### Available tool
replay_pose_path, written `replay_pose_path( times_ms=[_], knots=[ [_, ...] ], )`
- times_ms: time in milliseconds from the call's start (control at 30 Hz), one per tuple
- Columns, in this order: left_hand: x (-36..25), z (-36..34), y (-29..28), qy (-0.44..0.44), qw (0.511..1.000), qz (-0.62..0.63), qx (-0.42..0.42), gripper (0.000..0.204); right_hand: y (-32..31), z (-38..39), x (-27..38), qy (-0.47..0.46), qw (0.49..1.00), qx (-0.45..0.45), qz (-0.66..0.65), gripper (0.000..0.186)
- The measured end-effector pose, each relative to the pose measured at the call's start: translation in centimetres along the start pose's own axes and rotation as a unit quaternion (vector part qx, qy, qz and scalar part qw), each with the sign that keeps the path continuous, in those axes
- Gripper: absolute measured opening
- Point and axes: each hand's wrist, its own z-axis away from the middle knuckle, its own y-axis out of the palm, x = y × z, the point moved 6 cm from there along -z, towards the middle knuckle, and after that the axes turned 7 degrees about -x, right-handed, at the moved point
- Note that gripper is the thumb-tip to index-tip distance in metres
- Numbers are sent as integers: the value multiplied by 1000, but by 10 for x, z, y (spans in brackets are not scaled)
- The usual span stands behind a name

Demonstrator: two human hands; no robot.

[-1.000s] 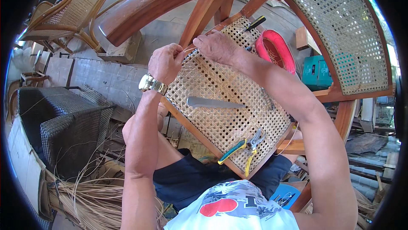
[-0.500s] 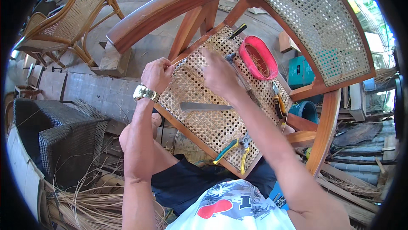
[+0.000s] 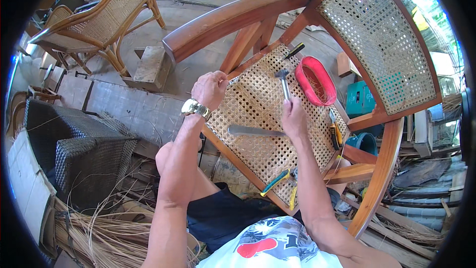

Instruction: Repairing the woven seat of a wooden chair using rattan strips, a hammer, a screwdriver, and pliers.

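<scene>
A wooden armchair lies in front of me, its woven cane seat [image 3: 253,151] facing up. My left hand [image 3: 209,89] is closed at the seat's left edge, pinching a thin cane strip mostly hidden by the fingers. Over the seat, my right hand [image 3: 295,118] grips a hammer [image 3: 284,84] by its handle, head pointing away from me. A flat metal blade [image 3: 254,131] lies on the cane, its right end near my right wrist. Along the far and right side rest a black-handled tool [image 3: 296,50], a red oval container [image 3: 310,85] with cane scraps, and pliers [image 3: 335,130].
Shears [image 3: 277,184] with yellow-green handles lie at the seat's near corner, partly behind my right forearm. The wooden armrest [image 3: 238,18] and cane backrest [image 3: 382,40] rise around the seat. Loose rattan strands [image 3: 109,231] and a dark woven chair [image 3: 91,161] sit left.
My right hand has drawn back toward me and now holds the hammer, which lay on the seat before. My left hand stays at the seat edge. The whole view has shifted slightly.
</scene>
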Motion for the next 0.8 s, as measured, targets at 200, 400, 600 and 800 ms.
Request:
replay_pose_path(
  times_ms=[200, 400, 600, 800],
  knots=[
    [2, -1, 6, 0, 999, -24, 28, 15, 36, 21, 55, -247, 967, -54, -35, 35],
    [3, -3, 6, 2, 999, -35, 32, 14, 38, 25, 55, -290, 950, -114, -21, 40],
    [2, -5, 5, 1, 999, -38, 38, 16, 52, 3, 65, -234, 970, -18, 57, 43],
    [6, -4, 4, -28, 997, -40, 57, 14, 27, 13, 69, -294, 948, -123, -17, 44]
  ],
)
